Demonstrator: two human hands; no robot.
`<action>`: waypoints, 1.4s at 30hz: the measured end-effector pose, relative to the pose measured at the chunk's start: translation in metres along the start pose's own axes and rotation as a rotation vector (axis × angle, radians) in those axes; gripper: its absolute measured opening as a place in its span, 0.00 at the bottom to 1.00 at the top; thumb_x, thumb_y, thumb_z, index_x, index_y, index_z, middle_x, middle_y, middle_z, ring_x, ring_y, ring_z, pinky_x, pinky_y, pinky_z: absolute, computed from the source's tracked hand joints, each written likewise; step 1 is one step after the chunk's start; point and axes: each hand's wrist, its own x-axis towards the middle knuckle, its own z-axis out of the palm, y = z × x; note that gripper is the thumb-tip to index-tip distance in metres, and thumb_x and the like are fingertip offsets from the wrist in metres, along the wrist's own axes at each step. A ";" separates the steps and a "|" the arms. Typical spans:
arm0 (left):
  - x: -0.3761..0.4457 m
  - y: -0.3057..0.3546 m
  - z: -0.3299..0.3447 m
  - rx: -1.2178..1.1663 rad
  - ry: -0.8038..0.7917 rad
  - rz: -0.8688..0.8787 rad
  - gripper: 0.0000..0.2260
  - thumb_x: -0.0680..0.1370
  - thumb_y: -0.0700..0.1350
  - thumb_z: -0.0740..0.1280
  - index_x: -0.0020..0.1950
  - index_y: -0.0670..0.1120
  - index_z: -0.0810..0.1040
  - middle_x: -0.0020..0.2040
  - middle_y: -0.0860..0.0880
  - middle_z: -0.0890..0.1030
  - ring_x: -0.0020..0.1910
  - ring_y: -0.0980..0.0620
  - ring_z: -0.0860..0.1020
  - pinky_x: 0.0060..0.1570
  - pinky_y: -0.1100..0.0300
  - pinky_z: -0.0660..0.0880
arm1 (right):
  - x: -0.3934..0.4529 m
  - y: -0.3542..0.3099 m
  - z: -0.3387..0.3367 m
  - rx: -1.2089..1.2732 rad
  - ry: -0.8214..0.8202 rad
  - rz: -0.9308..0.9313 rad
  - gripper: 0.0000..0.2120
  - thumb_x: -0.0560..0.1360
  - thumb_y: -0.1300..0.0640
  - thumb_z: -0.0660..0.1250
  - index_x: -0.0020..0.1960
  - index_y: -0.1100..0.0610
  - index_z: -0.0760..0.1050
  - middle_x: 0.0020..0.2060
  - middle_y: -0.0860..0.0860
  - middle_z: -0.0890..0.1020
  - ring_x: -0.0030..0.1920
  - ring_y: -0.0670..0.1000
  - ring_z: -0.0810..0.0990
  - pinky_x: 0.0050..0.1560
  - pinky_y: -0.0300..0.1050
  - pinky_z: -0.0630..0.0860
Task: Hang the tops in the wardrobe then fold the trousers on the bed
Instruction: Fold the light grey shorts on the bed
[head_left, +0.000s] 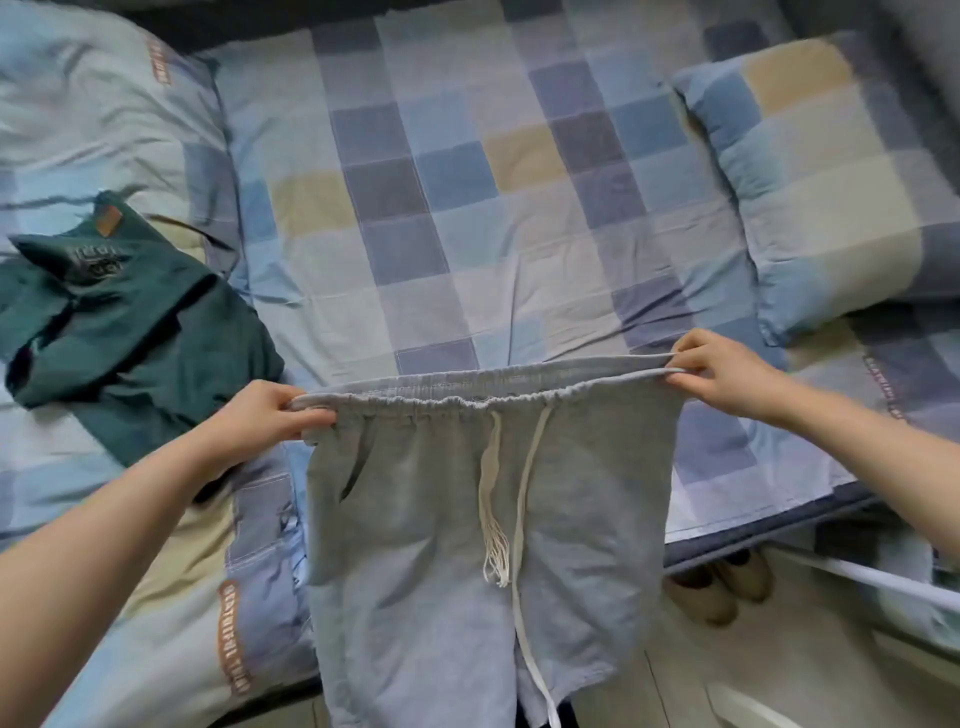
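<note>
Checked bed under all. Green garment crumpled at its left side, print unreadable. Grey trousers held up over its near edge, waistband pinched taut by left hand and right hand. Drawstring dangling.

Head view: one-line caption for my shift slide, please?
Both hands, left hand and right hand, hold grey trousers by the waistband over the checked bed; green garment lies left.

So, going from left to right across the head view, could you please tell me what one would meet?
Green garment crumpled on the bed → left hand → grey drawstring trousers held up by the waistband → right hand → checked pillow.
</note>
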 end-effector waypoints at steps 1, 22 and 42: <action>0.027 -0.018 0.014 0.064 0.043 0.014 0.11 0.73 0.45 0.76 0.32 0.46 0.81 0.24 0.55 0.76 0.25 0.63 0.72 0.28 0.71 0.67 | 0.024 0.011 0.025 -0.015 -0.004 0.016 0.07 0.76 0.59 0.69 0.47 0.62 0.83 0.47 0.56 0.78 0.46 0.58 0.78 0.51 0.51 0.73; 0.274 -0.038 0.064 0.843 0.184 -0.035 0.36 0.75 0.46 0.68 0.79 0.53 0.53 0.79 0.46 0.53 0.75 0.37 0.58 0.70 0.39 0.62 | 0.273 -0.017 0.139 0.358 0.148 0.447 0.26 0.76 0.58 0.63 0.72 0.61 0.60 0.65 0.63 0.72 0.64 0.62 0.72 0.62 0.48 0.69; 0.147 -0.178 0.179 0.678 0.206 -0.086 0.09 0.73 0.38 0.70 0.52 0.37 0.77 0.61 0.38 0.74 0.52 0.34 0.74 0.40 0.43 0.74 | 0.095 0.066 0.303 1.275 0.223 1.274 0.10 0.74 0.63 0.68 0.55 0.61 0.75 0.41 0.57 0.79 0.40 0.55 0.78 0.39 0.49 0.76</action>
